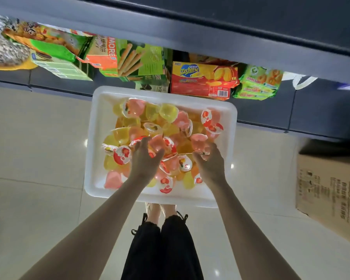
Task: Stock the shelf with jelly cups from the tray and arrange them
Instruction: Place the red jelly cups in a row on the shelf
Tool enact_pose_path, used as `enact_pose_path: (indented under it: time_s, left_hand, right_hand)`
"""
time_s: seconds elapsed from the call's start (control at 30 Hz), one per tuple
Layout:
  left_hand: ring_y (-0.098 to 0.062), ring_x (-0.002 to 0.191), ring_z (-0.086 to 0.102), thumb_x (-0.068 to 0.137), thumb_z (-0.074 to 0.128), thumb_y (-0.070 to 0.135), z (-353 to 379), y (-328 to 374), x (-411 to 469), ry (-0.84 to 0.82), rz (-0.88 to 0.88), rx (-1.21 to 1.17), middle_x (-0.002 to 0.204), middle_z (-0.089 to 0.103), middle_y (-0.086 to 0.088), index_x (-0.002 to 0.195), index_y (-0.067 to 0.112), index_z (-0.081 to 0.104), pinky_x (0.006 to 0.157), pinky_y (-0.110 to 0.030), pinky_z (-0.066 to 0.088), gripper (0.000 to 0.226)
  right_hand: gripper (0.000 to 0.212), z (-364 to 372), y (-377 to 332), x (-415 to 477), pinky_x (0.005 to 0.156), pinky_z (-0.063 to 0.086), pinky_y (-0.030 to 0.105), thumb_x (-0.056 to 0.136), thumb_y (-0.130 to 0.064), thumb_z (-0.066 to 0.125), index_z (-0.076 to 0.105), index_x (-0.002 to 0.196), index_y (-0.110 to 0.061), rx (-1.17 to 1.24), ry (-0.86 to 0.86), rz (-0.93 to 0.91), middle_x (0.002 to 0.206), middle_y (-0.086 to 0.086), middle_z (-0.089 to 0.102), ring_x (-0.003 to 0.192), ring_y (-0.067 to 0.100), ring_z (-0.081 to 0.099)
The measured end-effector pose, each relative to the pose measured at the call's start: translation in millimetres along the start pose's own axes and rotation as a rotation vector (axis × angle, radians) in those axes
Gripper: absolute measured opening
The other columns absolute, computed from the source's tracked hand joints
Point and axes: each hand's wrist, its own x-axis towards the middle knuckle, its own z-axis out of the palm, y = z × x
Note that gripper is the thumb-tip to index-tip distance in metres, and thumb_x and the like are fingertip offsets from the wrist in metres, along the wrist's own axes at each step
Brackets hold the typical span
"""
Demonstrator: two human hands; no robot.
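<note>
A person stands over a white plastic tray (97, 110) on a pale tiled floor (38, 148), both bare arms reaching down into it. At far left on the lowest level of the dark shelving unit (210, 43) sits a silver-speckled bag (2, 45). Beside it are an orange box marked "MORE" (103, 57) and a green box picturing biscuit sticks (141, 59).

The tray lies just in front of the shelf, heaped with pink and yellow jelly cups (168, 114) lying at all angles, several showing strawberry-printed lids. None of the cups can be seen on the shelf.

The left hand (144, 158) is cupped over the middle of the heap, fingers and thumb curled round a pink jelly cup (157, 143). The right hand (209, 164) works the tray's right side, its bent fingers closed on a second pink jelly cup (199, 141), which stands above its neighbours.

Behind the tray's far right corner on the shelf are a red and yellow Zecheese box (204, 79) and then a stack of green snack packets (259, 82). A brown cardboard carton (331, 190) with printed lettering stands on the floor at far right, well apart from the tray. The person's black trousers (162, 249) fill the bottom centre.
</note>
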Motion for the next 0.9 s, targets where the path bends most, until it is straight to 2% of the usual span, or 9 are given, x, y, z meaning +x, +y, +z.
enact_pose_path:
  time_s: [0.13, 0.27, 0.37, 0.47, 0.57, 0.67, 0.77, 0.87, 0.9]
  left_hand:
    - [-0.021, 0.104, 0.051, 0.086, 0.065, 0.033, 28, -18, 11, 0.140, 0.009, 0.008, 0.127, 0.051, -0.010, 0.132, 0.013, 0.047, 0.075, -0.027, 0.036, 0.053]
    - [-0.017, 0.088, 0.044, 0.084, 0.062, 0.046, 38, -22, 21, 0.190, -0.056, 0.063, 0.121, 0.053, -0.011, 0.122, 0.009, 0.053, 0.067, -0.025, 0.032, 0.053]
    - [-0.019, 0.092, 0.048, 0.087, 0.055, 0.049, 41, -27, 25, 0.180, 0.003, 0.139, 0.119, 0.053, -0.010, 0.118, 0.011, 0.058, 0.066, -0.024, 0.029, 0.049]
    - [-0.026, 0.101, 0.055, 0.089, 0.054, 0.045, 40, -31, 28, 0.164, 0.079, 0.116, 0.117, 0.058, -0.010, 0.119, 0.014, 0.057, 0.073, -0.029, 0.035, 0.044]
    - [-0.027, 0.096, 0.059, 0.088, 0.056, 0.045, 35, -32, 33, 0.135, 0.129, 0.091, 0.108, 0.064, -0.009, 0.116, 0.013, 0.057, 0.070, -0.032, 0.043, 0.043]
    - [-0.016, 0.089, 0.058, 0.087, 0.060, 0.041, 27, -31, 34, 0.075, 0.139, 0.037, 0.099, 0.062, 0.005, 0.113, 0.011, 0.058, 0.062, -0.026, 0.042, 0.040]
    - [-0.017, 0.080, 0.060, 0.086, 0.065, 0.032, 16, -28, 27, 0.070, 0.142, -0.093, 0.091, 0.065, 0.002, 0.103, 0.009, 0.064, 0.058, -0.022, 0.042, 0.028]
    - [-0.009, 0.069, 0.060, 0.084, 0.068, 0.022, 4, -20, 8, 0.087, 0.079, -0.324, 0.077, 0.066, 0.004, 0.083, 0.020, 0.066, 0.061, -0.026, 0.045, 0.003]
    - [-0.006, 0.066, 0.059, 0.084, 0.068, 0.020, 0, -17, -3, 0.090, 0.052, -0.394, 0.073, 0.065, 0.006, 0.077, 0.026, 0.065, 0.061, -0.027, 0.045, 0.010]
  right_hand:
    - [0.056, 27, 23, 20, 0.100, 0.047, 0.043, 0.088, -0.039, 0.061, 0.042, 0.136, -0.015, -0.038, 0.197, 0.016, 0.129, 0.005, 0.056, 0.117, 0.024, 0.056]
    - [0.057, 36, 25, 29, 0.098, 0.044, 0.040, 0.088, -0.051, 0.055, 0.049, 0.132, -0.015, -0.133, 0.331, -0.047, 0.126, 0.003, 0.062, 0.113, 0.024, 0.059]
    - [0.057, 34, 26, 40, 0.103, 0.038, 0.045, 0.087, -0.056, 0.052, 0.050, 0.128, -0.016, -0.181, 0.269, 0.013, 0.124, 0.002, 0.063, 0.114, 0.026, 0.058]
    - [0.060, 30, 22, 52, 0.100, 0.043, 0.050, 0.083, -0.062, 0.051, 0.054, 0.120, -0.015, -0.200, 0.206, 0.031, 0.115, 0.003, 0.065, 0.108, 0.028, 0.059]
    - [0.055, 33, 15, 58, 0.100, 0.042, 0.051, 0.084, -0.057, 0.057, 0.054, 0.117, -0.014, -0.146, 0.118, 0.095, 0.113, 0.004, 0.064, 0.109, 0.028, 0.058]
    - [0.049, 37, 13, 49, 0.091, 0.050, 0.041, 0.081, -0.055, 0.062, 0.057, 0.113, -0.018, -0.013, 0.144, 0.131, 0.106, -0.001, 0.067, 0.103, 0.022, 0.060]
    - [0.042, 32, 10, 21, 0.059, 0.045, 0.008, 0.079, -0.045, 0.070, 0.059, 0.109, -0.019, 0.235, 0.147, 0.140, 0.098, -0.009, 0.066, 0.081, 0.005, 0.061]
    - [0.032, 19, 1, -9, 0.054, 0.044, 0.002, 0.078, -0.034, 0.075, 0.062, 0.103, -0.018, 0.423, 0.097, 0.101, 0.089, -0.015, 0.065, 0.071, -0.009, 0.062]
    - [0.027, 15, -4, -19, 0.057, 0.046, 0.004, 0.078, -0.032, 0.076, 0.063, 0.098, -0.020, 0.489, 0.068, 0.095, 0.088, -0.015, 0.066, 0.072, -0.011, 0.063]
